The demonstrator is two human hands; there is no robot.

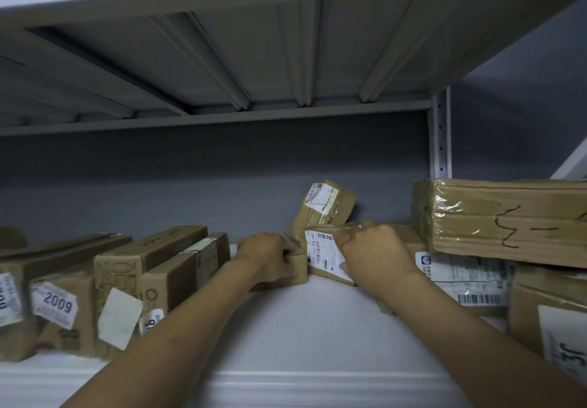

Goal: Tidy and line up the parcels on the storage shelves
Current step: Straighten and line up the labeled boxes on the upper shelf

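On the white shelf, my left hand grips a small brown box at mid-depth. Right beside it, my right hand holds a labelled brown parcel, thumb on its white label and fingers over its top. Behind these, a small taped parcel leans against the back wall. At the left, several long cardboard boxes lie side by side, labels facing me, one marked 2009.
A big taped carton with pen marks sits at the right on top of a flat parcel with a barcode label. Another labelled box stands at the far right. A shelf upright rises behind; the upper shelf's underside hangs overhead.
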